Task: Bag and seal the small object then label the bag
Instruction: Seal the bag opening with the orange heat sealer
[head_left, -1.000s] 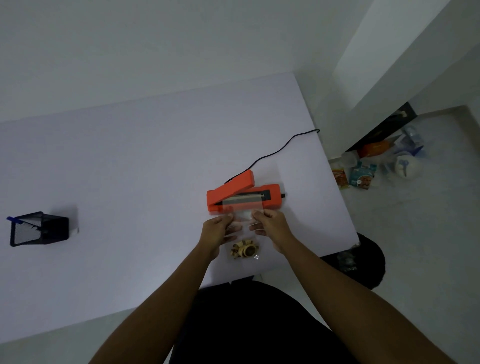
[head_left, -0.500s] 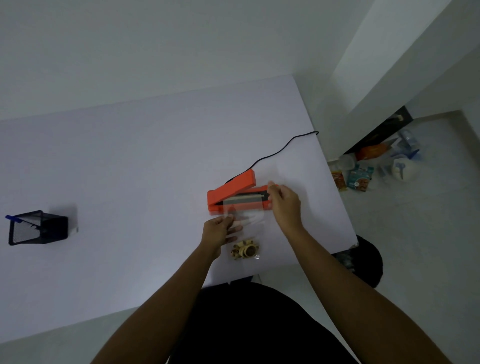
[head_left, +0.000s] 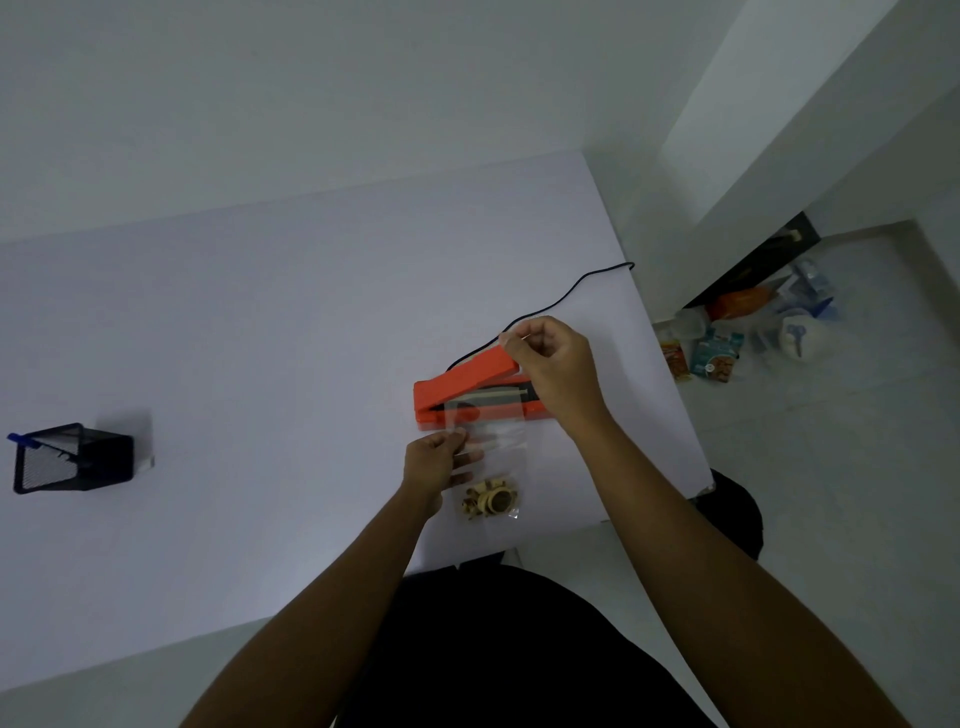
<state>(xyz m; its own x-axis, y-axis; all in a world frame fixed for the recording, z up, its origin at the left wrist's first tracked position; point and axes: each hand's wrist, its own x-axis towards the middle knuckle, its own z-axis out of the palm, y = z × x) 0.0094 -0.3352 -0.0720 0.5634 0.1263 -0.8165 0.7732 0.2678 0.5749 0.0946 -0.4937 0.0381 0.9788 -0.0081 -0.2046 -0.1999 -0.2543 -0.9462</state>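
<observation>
A clear plastic bag (head_left: 506, 447) lies on the white table (head_left: 260, 338), and a small tan object (head_left: 491, 501) sits in its near end. The bag's far end rests across the bar of an orange heat sealer (head_left: 431, 400), whose lid arm is raised. My left hand (head_left: 434, 465) pinches the bag's left edge just in front of the sealer. My right hand (head_left: 550, 364) is curled over the free end of the raised lid arm.
A black cable (head_left: 566, 291) runs from the sealer to the table's right edge. A black mesh pen holder (head_left: 72, 460) with a blue pen stands far left. Packets and containers (head_left: 727, 343) lie on the floor to the right.
My right hand let go of the bag and moved up and away to the end of the sealer's lid arm. My left hand stayed on the bag.
</observation>
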